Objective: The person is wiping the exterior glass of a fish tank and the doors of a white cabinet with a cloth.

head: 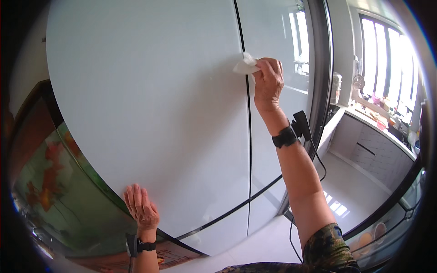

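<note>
My right hand (269, 80) is raised at the right of centre and pinches a crumpled white cloth or tissue (246, 65). The cloth lies over the dark vertical gap between two glossy white door panels (164, 102), which look like refrigerator doors. Low on the left, my left hand (141, 208) rests near the lower left edge of the large panel, fingers together and holding nothing. Each wrist wears a black strap with a small device and a cable.
A dark door frame (321, 68) stands right of the panels, with a kitchen counter (382, 124) and windows beyond. A panel with a goldfish picture (51, 184) is at the left. Pale floor (252, 244) shows below.
</note>
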The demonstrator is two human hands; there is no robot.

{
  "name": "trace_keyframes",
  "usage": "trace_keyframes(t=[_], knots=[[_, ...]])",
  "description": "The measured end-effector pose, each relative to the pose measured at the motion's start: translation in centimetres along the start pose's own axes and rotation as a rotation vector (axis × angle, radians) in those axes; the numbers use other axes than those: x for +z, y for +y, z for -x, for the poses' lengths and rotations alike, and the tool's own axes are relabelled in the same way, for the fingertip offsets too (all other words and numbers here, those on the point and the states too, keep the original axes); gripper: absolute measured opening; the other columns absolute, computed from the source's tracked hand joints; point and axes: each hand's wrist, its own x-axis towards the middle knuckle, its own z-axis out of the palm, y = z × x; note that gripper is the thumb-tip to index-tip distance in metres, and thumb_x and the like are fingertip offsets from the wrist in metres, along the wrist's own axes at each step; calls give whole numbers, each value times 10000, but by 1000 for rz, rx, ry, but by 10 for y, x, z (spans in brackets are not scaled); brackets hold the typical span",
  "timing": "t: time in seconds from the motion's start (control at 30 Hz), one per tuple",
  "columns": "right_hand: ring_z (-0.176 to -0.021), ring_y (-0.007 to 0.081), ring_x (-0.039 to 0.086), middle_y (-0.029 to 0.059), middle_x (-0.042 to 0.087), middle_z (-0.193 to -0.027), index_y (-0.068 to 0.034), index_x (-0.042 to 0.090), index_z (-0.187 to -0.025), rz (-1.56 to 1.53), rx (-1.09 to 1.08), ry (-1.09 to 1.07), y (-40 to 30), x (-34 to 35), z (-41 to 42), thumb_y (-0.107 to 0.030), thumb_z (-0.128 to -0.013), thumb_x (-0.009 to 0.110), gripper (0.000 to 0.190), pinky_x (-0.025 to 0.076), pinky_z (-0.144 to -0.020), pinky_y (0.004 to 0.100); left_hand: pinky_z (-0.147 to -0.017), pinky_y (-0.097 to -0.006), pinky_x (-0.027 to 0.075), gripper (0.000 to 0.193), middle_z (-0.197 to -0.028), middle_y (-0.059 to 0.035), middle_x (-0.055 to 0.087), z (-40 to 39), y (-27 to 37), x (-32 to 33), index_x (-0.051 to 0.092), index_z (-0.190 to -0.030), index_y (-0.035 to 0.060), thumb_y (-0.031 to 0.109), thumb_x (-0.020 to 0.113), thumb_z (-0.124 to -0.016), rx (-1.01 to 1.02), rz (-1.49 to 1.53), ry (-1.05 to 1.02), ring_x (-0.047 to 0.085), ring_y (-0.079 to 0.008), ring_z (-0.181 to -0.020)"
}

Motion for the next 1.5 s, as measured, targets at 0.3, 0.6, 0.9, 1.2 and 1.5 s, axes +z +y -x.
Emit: trace_keyframes(t=[0.3,0.6,0.9,1.2,1.5], knots=[[-870,244,573,43,604,-902,-122,609,-1012,25,524,7,11,6,-5,-127,-721,680,300,469,-767,360,-1086,-535,313,347,-1338,-198,474,3,-3,3,469,-1242,-24,-4,365,-911,-15,24,22,420,-400,-1282],[-1063,288,507,99,544,-1093,-105,610,-1178,286,-73,-91,-13,2,9,35,-808,580,396,477,-856,365,-1099,-545,280,408,-1377,-216,429,-3,-3,1,432,-1290,-27,-28,369,-887,-1,119,-2,370,-411,-1314],[-1297,296,414,106,468,-1365,-107,530,-1295,227,-136,-280,-1,-16,9,67,-891,429,452,395,-1050,374,-1076,-541,319,331,-1326,-217,486,3,-3,0,486,-1233,-48,16,353,-937,-15,88,-42,429,-407,-1275],[-1318,321,382,146,430,-1396,-93,462,-1342,225,-128,-306,71,-27,-14,11,-908,399,451,368,-1078,389,-1067,-567,332,366,-1353,-235,441,-1,1,-2,422,-1277,-49,24,306,-938,-9,-34,-43,418,-430,-1269],[-1312,326,385,171,431,-1392,-72,435,-1364,331,-60,-291,167,-34,-31,48,-903,391,478,348,-1094,382,-1071,-574,324,419,-1373,-229,420,5,0,4,409,-1291,-35,-35,303,-885,-14,-62,4,397,-426,-1286]])
